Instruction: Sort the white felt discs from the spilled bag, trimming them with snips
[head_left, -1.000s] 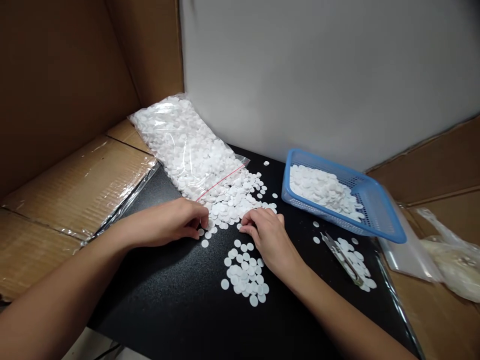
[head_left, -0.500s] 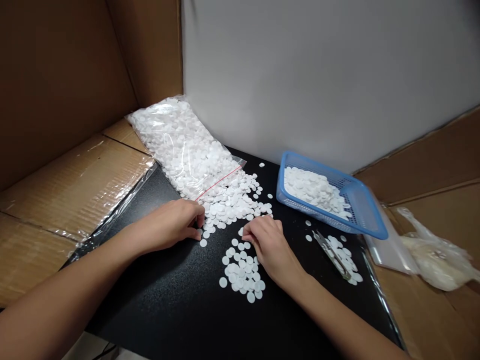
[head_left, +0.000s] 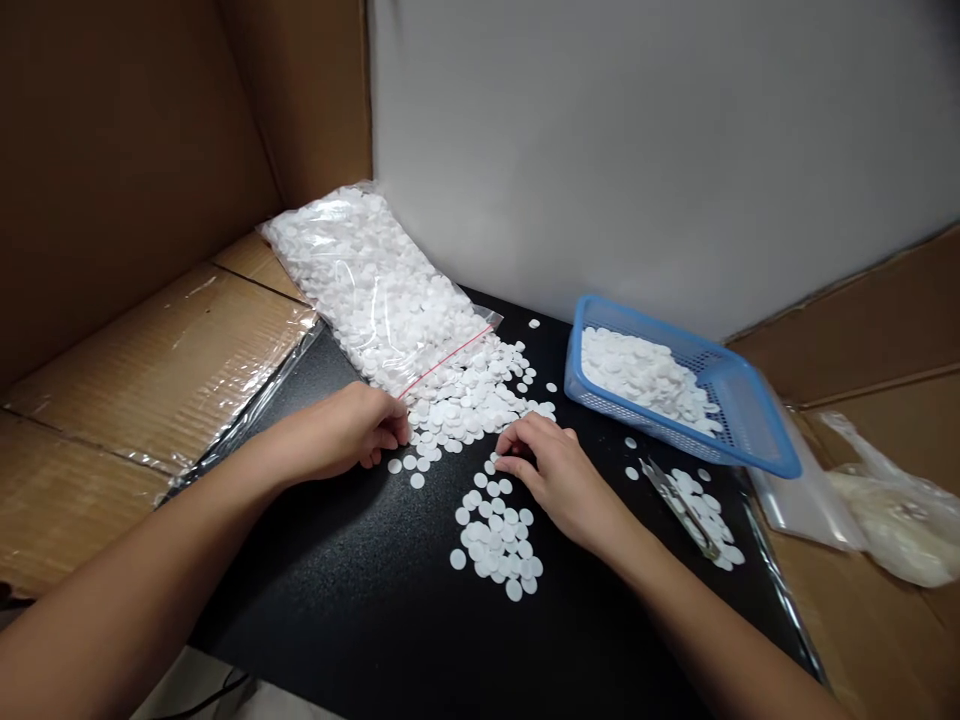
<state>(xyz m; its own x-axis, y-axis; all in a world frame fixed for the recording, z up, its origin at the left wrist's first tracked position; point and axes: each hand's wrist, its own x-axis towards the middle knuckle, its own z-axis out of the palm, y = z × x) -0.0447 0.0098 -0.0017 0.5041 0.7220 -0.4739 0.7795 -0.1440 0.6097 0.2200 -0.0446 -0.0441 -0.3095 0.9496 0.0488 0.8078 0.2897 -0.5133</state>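
Note:
Beside the mouth of a clear zip bag (head_left: pixel 390 290) full of small white discs, my left hand (head_left: pixel 352 430) has its fingers curled together; whatever they pinch is hidden. Discs spill from the bag into a loose heap (head_left: pixel 472 395) on the black tabletop (head_left: pixel 337 570). At the heap's front edge is my right hand (head_left: pixel 555 470), thumb and index finger slightly apart, their tips close to a single disc (head_left: pixel 490 466). A smaller spread of flat discs (head_left: pixel 495 540) lies just in front of the right hand, some overlapping.
A blue plastic basket (head_left: pixel 682 440) partly filled with discs stands at the back right. Metal thread snips (head_left: pixel 679 505) rest by another small group of discs (head_left: pixel 709 515). Clear plastic bags (head_left: pixel 892 520) lie on cardboard at right. Cardboard panels (head_left: pixel 135 150) and a grey wall (head_left: pixel 637 150) enclose the table.
My right thumb and index finger have parted slightly. My left hand has shifted up a little toward the bag's mouth, its fingers curled tighter. The whole view has shifted slightly.

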